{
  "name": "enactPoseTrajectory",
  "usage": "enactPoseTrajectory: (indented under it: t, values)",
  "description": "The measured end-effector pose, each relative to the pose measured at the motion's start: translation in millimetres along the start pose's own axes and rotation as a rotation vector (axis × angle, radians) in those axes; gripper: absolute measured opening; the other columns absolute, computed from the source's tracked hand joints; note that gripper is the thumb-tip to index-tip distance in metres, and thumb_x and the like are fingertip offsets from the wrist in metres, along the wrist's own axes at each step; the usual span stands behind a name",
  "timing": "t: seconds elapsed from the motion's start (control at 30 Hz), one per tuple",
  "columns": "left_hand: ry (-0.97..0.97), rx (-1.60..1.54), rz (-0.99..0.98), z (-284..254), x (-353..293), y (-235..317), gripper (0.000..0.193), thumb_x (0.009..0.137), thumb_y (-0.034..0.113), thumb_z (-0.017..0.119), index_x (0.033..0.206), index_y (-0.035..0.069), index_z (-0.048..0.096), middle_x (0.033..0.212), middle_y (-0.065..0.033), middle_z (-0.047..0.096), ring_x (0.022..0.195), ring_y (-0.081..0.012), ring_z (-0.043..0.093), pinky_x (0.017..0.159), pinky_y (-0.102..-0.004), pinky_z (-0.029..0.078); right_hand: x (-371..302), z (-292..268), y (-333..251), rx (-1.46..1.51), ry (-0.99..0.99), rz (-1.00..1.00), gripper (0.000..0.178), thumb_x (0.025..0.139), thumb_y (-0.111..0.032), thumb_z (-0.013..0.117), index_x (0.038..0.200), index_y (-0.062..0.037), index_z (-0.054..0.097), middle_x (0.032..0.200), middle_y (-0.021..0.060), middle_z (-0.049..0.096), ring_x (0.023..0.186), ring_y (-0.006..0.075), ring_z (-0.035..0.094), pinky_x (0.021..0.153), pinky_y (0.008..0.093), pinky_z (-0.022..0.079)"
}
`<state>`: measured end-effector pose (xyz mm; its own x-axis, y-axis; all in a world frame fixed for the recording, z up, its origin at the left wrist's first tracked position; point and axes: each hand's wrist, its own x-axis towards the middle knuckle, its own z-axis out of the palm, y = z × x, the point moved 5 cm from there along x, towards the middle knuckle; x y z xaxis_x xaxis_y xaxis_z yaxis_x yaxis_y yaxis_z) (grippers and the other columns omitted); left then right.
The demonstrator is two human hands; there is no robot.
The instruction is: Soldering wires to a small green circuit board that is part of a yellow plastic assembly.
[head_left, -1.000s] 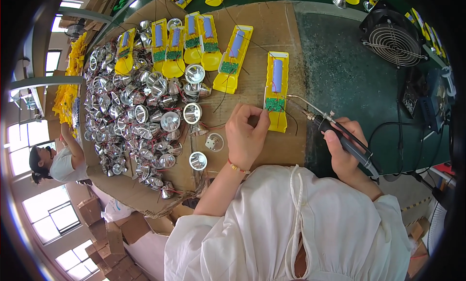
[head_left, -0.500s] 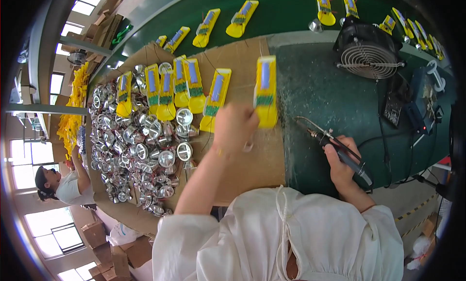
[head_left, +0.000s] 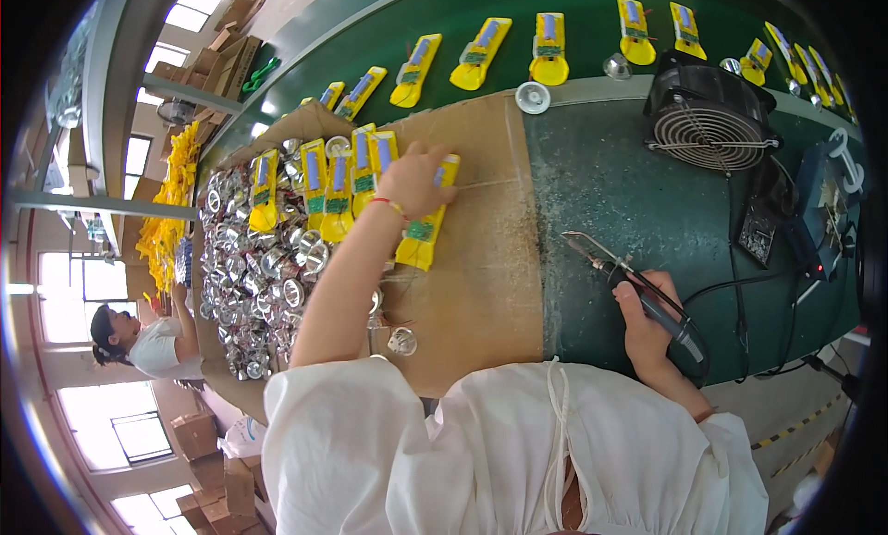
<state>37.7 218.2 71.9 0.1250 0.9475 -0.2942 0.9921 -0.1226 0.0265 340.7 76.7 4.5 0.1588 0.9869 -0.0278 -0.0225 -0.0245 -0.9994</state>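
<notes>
My left hand (head_left: 416, 182) bends over a yellow plastic housing (head_left: 421, 244) on the cardboard, its fingers and thumb closed about the upper part. That housing carries a blue cell and a green circuit board, partly hidden by the hand. In my right hand (head_left: 649, 313) is a soldering iron (head_left: 668, 320) with a dark handle, its thin metal tip pointing up and left over the green mat. Several similar yellow housings (head_left: 338, 197) lie just left of my left hand. One more housing (head_left: 548, 54) rests on the green surface beyond, a silver reflector cup (head_left: 533, 98) near it.
A heap of silver reflector cups (head_left: 264, 285) covers the cardboard's left side. Another cup (head_left: 402, 341) lies near me. To the right stand a black fan (head_left: 708, 133), a blue soldering station (head_left: 819, 207) and cables (head_left: 740, 299). A co-worker (head_left: 153, 341) is at far left.
The housing from the cardboard's right edge now lies on the far green surface with a reflector cup. My left hand has moved left and away, onto another housing. The right hand still holds the iron.
</notes>
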Motion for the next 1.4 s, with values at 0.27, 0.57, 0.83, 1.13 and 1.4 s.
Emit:
enactPoseTrajectory:
  t: [0.27,0.57,0.83,1.13,1.4]
  values:
    - [0.247,-0.389,-0.016,29,-62,71,0.061,0.070,0.032,0.070,0.124,0.013,0.047,0.117,-0.0177,0.044,0.095,-0.0349,0.057,0.080,-0.0403,0.049,-3,-5,-1,-0.041,0.074,-0.088,0.017,0.083,-0.012,0.061,0.091,0.0007,0.055,0.075,0.0077,0.059,0.067,0.0110,0.056,0.059,0.0211,0.043]
    - [0.694,-0.235,-0.182,28,-206,-5,0.020,0.065,0.010,0.069,0.084,0.008,0.062,0.088,-0.0053,0.058,0.085,-0.0261,0.053,0.073,-0.0363,0.044,-1,3,3,-0.022,0.013,-0.128,0.016,0.082,-0.009,0.062,0.091,0.0018,0.054,0.076,0.0085,0.060,0.068,0.0113,0.057,0.062,0.0217,0.046]
    - [0.569,0.113,-0.182,56,-205,-8,0.011,0.071,0.013,0.066,0.080,0.008,0.067,0.086,-0.0039,0.062,0.099,-0.0221,0.052,0.087,-0.0400,0.035,-8,2,-3,-0.072,0.050,-0.156,0.016,0.084,-0.011,0.060,0.092,0.0023,0.055,0.076,0.0068,0.058,0.068,0.0113,0.057,0.059,0.0213,0.042]
    - [0.463,-0.900,-0.188,62,-180,29,0.012,0.073,0.012,0.068,0.078,0.001,0.066,0.069,-0.0132,0.061,0.065,-0.0273,0.057,0.060,-0.0335,0.046,-40,35,-38,-0.058,-0.312,-0.444,0.019,0.074,-0.004,0.068,0.087,0.0002,0.055,0.078,0.0098,0.058,0.060,0.0121,0.053,0.055,0.0242,0.044]
    - [0.433,-1.072,-0.139,84,-160,43,0.009,0.077,0.006,0.067,0.081,-0.002,0.065,0.083,-0.0082,0.057,0.063,-0.0148,0.057,0.056,-0.0258,0.046,-40,59,-46,-0.162,-0.333,-0.382,0.015,0.076,-0.006,0.069,0.082,0.0006,0.056,0.069,0.0079,0.058,0.056,0.0110,0.054,0.051,0.0233,0.043]
